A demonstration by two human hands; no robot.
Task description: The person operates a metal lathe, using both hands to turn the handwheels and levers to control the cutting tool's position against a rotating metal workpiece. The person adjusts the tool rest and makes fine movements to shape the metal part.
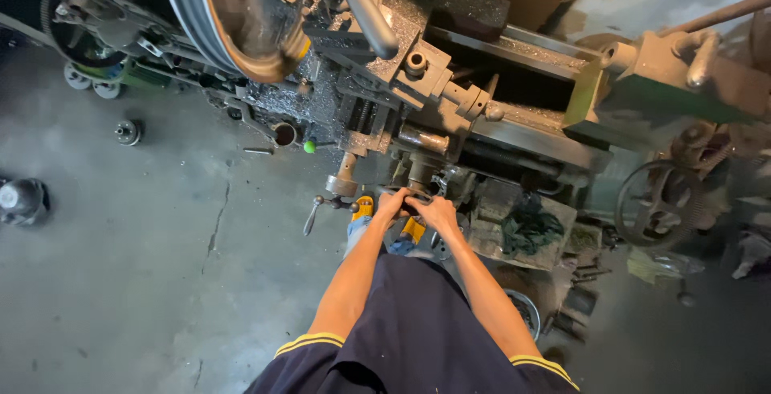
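Hands are both parked on the same spot here, so a pretty tight cluster is seen. The left hand (pixel 391 201) and the right hand (pixel 434 212) are wrapped onto a small crank handle (pixel 414 198) at the front of the lathe carriage (pixel 401 133), right below the dark round boss it hangs from. The handle is mostly buried: only a short dark bit is seen between the two sets of knuckles, with the fingers (pixel 399 195) of the left hand curled over it from one side and the right ones closed over it from the other. So both sets of fingers are clamped shut on the handle, no gap to speak of.

Its long axis seems to be laid roughly left-right across the view, along the front of the machine, though the exact tilt can't be told since so little of it is exposed.

Just left of the hands a lever with ball ends (pixel 320 207) is hung off the apron, and a yellow tool (pixel 363 207) is seen beside the left wrist. Up top, the big chuck (pixel 241 8) is blurred. Concrete floor (pixel 120 265) is spread out to the left.
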